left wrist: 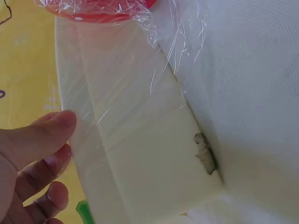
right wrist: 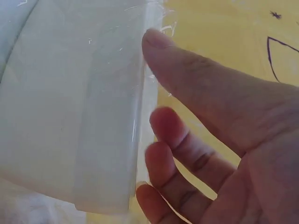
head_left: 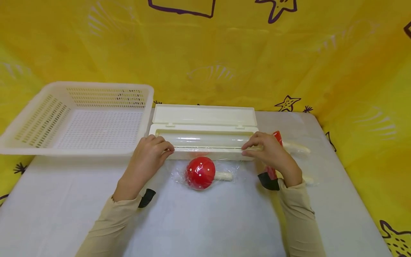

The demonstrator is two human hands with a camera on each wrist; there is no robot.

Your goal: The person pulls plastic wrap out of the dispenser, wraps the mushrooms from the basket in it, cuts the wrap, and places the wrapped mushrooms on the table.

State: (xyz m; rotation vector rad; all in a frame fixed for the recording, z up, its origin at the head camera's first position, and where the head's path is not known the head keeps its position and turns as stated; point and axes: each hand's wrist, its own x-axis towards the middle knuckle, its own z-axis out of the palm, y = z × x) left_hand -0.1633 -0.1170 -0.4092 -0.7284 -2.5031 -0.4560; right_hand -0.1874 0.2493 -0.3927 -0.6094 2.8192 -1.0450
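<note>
A white cling film dispenser box (head_left: 205, 154) lies with its hinged lid (head_left: 204, 115) raised and a roll of film (head_left: 205, 138) inside. Thin clear cling film (left wrist: 131, 88) hangs over the box's front side. My left hand (head_left: 150, 155) pinches the film near the front left edge. On the right, my right hand (head_left: 271, 151) holds the film edge with its thumb, the other fingers curled behind; the index fingertip is hidden in the right wrist view. In front of the box lies a red toy mushroom (head_left: 200, 173) with white dots and a pale stem, wrapped in film.
A white perforated plastic basket (head_left: 102, 128) stands left of the box. Beyond my right hand lie further red and cream items (head_left: 297, 147), partly covered by the hand and wrist. A yellow patterned cloth (head_left: 205, 53) hangs behind the white-covered table (head_left: 205, 221).
</note>
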